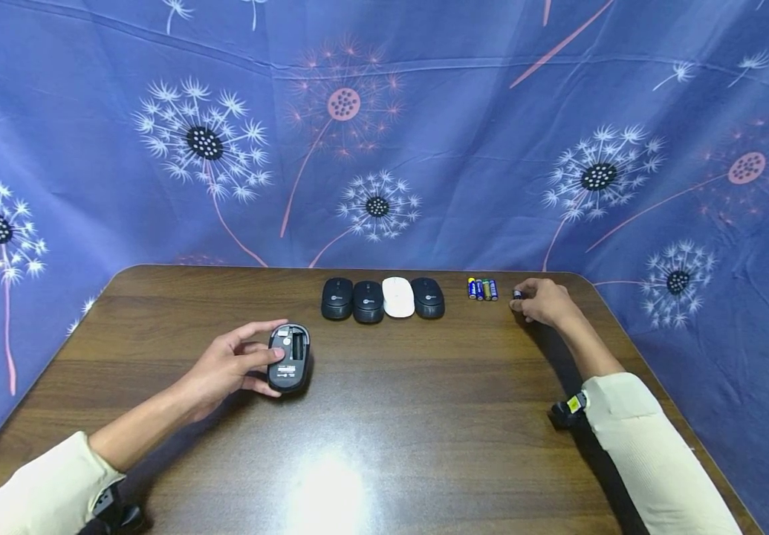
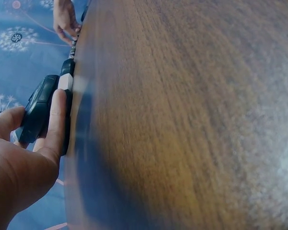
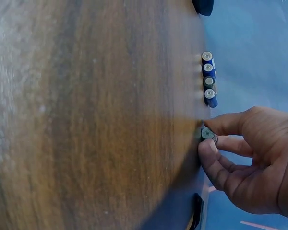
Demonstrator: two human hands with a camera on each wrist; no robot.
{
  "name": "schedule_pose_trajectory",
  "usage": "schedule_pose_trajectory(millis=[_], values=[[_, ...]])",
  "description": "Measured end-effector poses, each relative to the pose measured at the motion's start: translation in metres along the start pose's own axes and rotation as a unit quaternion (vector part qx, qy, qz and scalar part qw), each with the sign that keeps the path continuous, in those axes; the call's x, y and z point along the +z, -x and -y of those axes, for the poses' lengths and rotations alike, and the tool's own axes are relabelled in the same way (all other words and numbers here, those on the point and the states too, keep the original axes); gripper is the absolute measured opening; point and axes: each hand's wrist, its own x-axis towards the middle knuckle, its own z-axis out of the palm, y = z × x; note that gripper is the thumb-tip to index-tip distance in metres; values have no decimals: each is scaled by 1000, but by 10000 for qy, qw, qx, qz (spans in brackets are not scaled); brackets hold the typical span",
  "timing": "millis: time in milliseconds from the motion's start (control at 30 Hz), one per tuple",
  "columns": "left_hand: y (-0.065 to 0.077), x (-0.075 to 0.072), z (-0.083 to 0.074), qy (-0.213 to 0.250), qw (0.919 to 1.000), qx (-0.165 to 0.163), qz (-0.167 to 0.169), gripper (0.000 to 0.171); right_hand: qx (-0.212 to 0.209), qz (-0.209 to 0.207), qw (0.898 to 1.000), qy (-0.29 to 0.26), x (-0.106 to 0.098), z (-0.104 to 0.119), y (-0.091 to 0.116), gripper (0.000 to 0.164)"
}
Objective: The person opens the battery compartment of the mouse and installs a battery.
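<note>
You hold a black mouse (image 1: 293,374), underside and battery slot showing, in your left hand (image 1: 224,365) over the worktop (image 1: 424,416); your right hand (image 1: 546,301) pinches a battery (image 3: 208,133) near four batteries (image 1: 482,290) in a row, right of four other mice (image 1: 368,301).

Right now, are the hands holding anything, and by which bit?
The left hand holds an upturned mouse by its edges; the right hand pinches a battery by its sides.
</note>
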Motion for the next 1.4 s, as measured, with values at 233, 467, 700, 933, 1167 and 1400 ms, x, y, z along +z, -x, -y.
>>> schedule_pose_trajectory(millis=[233,467,700,933,1167,1400], values=[[0,0,-1,-36,10000,13,-27,68,-41,-33,9999,-154,2,0,1,52],[-1,0,-1,-48,10000,29,-31,68,-107,-52,9998,-174,2,-1,2,51],[1,0,0,-54,10000,-4,-2,69,-190,-211,9993,-260,7,0,7,49],[-1,1,0,-81,10000,34,6,68,-269,-537,9976,-340,9,-1,13,49],[-2,2,0,-64,10000,24,-7,69,-472,-641,9944,-690,15,4,24,51],[-3,2,-2,-43,10000,3,-36,69,-674,-670,9919,-842,18,12,40,51]])
